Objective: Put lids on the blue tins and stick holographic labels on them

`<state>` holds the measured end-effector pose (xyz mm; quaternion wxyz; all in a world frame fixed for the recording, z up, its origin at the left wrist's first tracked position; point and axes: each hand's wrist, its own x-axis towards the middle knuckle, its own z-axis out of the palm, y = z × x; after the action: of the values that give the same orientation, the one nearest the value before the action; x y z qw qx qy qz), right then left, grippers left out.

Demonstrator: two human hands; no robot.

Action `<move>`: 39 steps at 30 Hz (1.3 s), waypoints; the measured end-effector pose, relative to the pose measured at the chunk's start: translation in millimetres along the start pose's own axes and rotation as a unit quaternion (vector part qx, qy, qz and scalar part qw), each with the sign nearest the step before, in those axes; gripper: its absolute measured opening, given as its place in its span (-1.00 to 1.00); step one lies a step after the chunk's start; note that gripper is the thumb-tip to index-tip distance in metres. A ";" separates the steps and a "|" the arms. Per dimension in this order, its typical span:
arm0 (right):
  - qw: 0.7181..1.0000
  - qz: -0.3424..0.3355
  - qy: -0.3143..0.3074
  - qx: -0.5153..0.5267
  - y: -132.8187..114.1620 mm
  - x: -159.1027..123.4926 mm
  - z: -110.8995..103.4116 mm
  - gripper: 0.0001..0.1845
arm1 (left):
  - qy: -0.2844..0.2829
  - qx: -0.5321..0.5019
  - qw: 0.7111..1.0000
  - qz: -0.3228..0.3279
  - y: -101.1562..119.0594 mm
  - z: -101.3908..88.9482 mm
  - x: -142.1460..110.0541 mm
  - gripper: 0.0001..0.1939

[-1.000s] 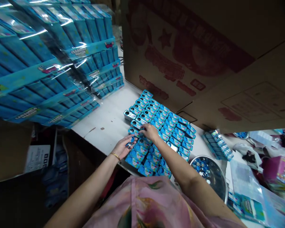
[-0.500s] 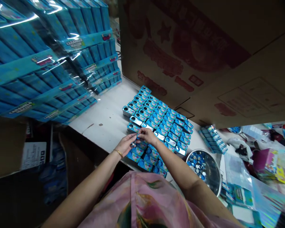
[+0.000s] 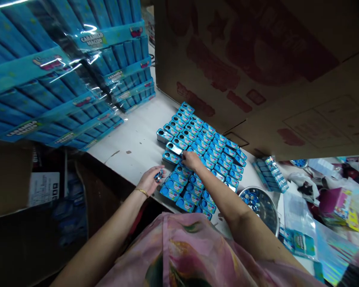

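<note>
Rows of small blue tins (image 3: 208, 153) lie packed together on the white table (image 3: 137, 139). My left hand (image 3: 150, 180) rests at the near left edge of the rows, fingers curled around several small blue caps (image 3: 158, 175). My right hand (image 3: 192, 159) reaches onto the tins near the left end of the rows, fingertips pinched over one tin's round hole. Whether it holds a cap I cannot make out. Near tins carry blue caps; far ones show open holes.
A metal bowl (image 3: 261, 207) with several blue caps stands at the right. Shrink-wrapped blue packs (image 3: 62, 71) are stacked at the left. A large cardboard box (image 3: 257, 67) overhangs the back. A wrapped pack (image 3: 271, 173) and clutter lie at the far right.
My hands, which met over the tins half a second ago, have parted. The right hand moved forward onto a tin; the left drew back toward the table edge.
</note>
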<state>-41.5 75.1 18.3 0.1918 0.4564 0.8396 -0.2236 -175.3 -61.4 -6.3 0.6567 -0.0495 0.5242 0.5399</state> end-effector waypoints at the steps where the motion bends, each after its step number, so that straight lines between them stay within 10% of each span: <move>1: 1.000 -0.010 0.004 0.001 -0.3 -3.5 0.5 -0.81 | 0.000 0.003 1.000 -0.007 -3.0 -0.4 1.0 -0.80; 16: 0.999 0.040 -0.003 -0.036 -17.1 -9.4 14.0 -0.61 | -0.015 0.037 0.999 0.007 -2.4 9.6 6.1 -0.70; 23: 0.952 -0.283 0.027 0.111 -31.9 -24.7 15.2 -0.67 | -0.089 0.024 0.996 0.015 -1.4 7.2 3.0 -0.70; 27: 0.950 -0.304 0.015 0.071 -42.8 -31.6 20.7 -0.69 | -0.149 0.033 0.988 -0.028 2.5 -4.2 -3.1 -0.73; 35: 0.940 -0.038 0.035 0.338 -31.9 2.5 15.2 -0.67 | -0.076 -0.014 0.997 -0.025 13.2 -29.5 -7.5 -0.76; 39: 0.971 0.003 0.079 0.225 -37.6 24.4 7.3 -0.73 | -0.041 -0.034 0.998 -0.019 12.0 -39.6 -10.2 -0.79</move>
<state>-85.2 69.5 7.0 0.0179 0.5065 0.7787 -0.3698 -208.2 -88.1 -10.3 0.6861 -0.0597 0.4770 0.5461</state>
